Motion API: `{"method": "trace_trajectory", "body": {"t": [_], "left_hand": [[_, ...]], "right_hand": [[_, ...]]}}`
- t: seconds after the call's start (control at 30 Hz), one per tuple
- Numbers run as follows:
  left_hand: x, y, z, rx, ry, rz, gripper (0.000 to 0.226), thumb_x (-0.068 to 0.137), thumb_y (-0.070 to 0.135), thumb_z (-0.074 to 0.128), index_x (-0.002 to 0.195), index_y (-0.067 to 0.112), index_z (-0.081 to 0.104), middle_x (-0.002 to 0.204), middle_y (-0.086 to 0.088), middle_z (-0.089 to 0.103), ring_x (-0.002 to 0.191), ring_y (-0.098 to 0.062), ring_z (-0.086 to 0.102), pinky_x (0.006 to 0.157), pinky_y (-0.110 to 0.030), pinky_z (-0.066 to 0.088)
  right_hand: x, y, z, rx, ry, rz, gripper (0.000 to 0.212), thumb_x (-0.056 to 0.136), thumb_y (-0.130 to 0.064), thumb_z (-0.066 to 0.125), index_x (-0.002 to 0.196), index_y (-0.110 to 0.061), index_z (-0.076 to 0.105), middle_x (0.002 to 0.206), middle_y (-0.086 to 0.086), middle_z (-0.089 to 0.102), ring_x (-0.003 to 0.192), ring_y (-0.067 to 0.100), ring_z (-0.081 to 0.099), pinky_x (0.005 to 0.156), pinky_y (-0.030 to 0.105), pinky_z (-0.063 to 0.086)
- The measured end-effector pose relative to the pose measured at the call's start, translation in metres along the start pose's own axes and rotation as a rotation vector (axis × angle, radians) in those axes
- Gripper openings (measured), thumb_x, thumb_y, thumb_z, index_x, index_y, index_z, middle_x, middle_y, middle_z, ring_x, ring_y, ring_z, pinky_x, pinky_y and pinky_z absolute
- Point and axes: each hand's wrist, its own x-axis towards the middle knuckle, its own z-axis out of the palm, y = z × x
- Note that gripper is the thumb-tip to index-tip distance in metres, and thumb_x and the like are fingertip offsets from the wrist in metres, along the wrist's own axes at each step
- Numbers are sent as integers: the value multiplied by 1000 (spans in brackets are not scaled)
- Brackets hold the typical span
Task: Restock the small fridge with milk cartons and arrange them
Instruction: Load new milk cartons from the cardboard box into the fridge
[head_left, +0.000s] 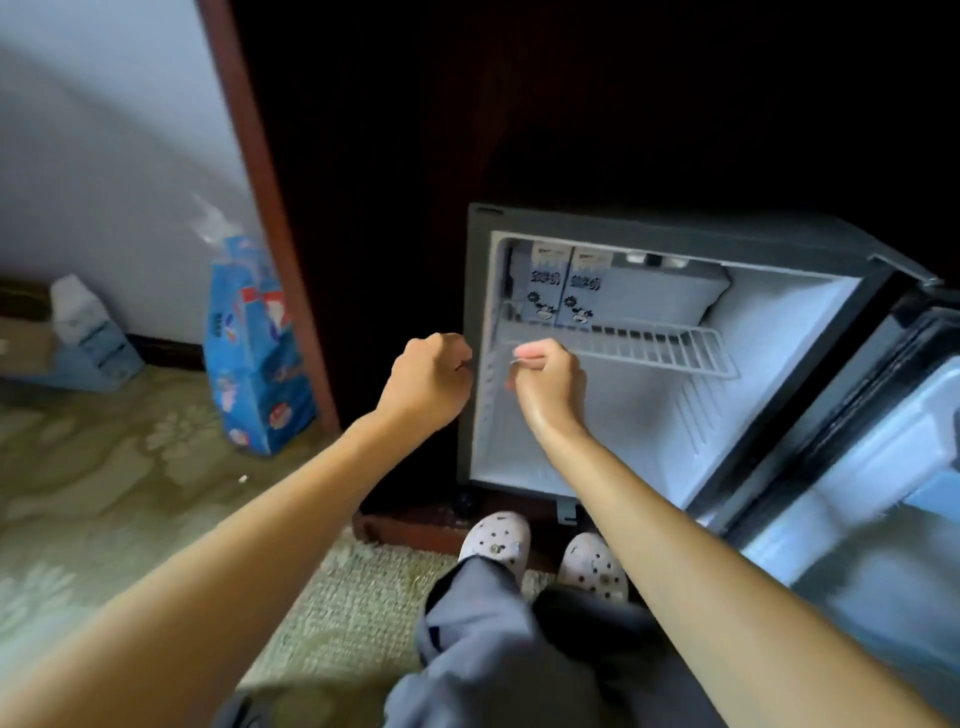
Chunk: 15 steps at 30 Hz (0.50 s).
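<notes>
Now, right hand (548, 382) in pinch on wire shelf (649, 345); left hand (428, 379) curled by fridge (475, 312), hold unclear.

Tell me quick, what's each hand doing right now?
Left hand: fingers curled beside the fridge; any hold cannot be told.
Right hand: pinching the front edge of the wire shelf.

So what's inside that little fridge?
Two milk cartons stand side by side on the wire shelf, upper left. The right hand at the shelf's front edge hides some of the space below; anything behind the cartons is hidden too.
</notes>
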Motion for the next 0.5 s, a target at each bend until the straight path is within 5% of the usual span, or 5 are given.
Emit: {"method": "trace_trajectory", "body": {"t": [0.23,0.5], "left_hand": [[-130,-108,-84,79,142,-264,27,86,9,48,104,10,68,110,-17,67,105,-38,60,90,-38,49],[-249,-232,-108,43,162,-629,27,83,-1,51,106,2,67,109,-21,67,104,-36,61,91,-37,49]], "right_hand": [[-145,-21,102,-10,-396,-90,19,85,-8,49,94,-12,66,103,12,70,95,33,67,88,45,52],[-262,31,185,-314,-794,-57,23,85,-9,47,95,-6,67,106,15,68,103,31,61,88,36,49]]}}
